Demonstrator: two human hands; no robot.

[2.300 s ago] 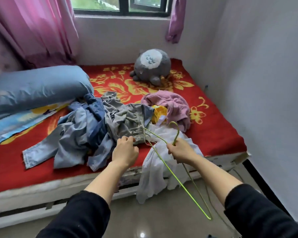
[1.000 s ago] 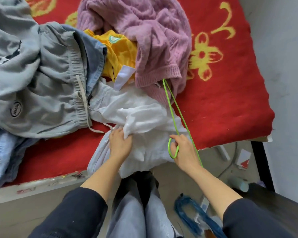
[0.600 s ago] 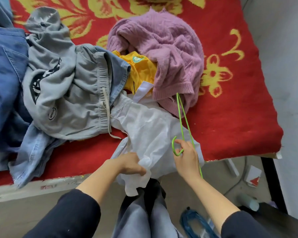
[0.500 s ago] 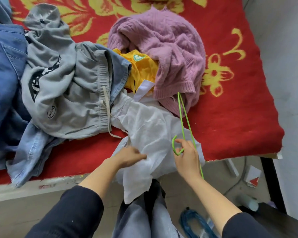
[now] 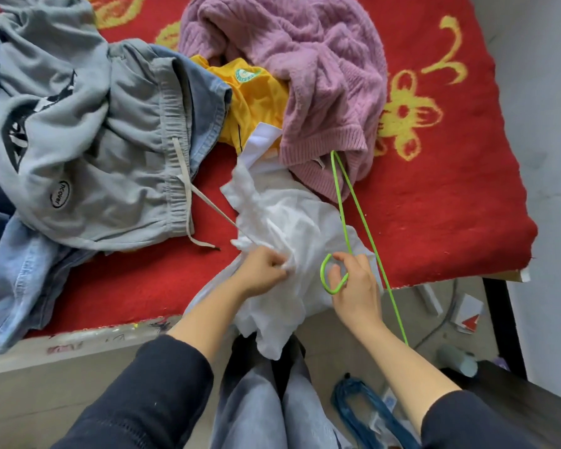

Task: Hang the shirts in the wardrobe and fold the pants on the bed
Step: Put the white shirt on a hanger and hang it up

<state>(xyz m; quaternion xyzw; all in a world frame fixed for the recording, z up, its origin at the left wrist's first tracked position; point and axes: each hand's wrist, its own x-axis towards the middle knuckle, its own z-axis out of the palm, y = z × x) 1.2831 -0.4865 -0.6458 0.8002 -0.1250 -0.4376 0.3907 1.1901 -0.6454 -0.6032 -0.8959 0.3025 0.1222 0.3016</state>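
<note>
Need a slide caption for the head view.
Left hand pinches white shirt at bed edge; right hand holds green hanger hook beside it.

Left hand (image 5: 263,270) pinching bunched white shirt (image 5: 292,222) at bed edge. Right hand (image 5: 353,283) just beside, gripping green wire hanger (image 5: 341,205) at hook. Hanger's far end under purple sweater (image 5: 321,76). Grey sweatpants (image 5: 110,140) and yellow garment (image 5: 256,102) on red blanket (image 5: 450,205).

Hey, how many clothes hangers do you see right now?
1: a green wire hanger, its hook held in the right hand over the white shirt at the bed's edge. Others could be hidden under the clothes pile.
</note>
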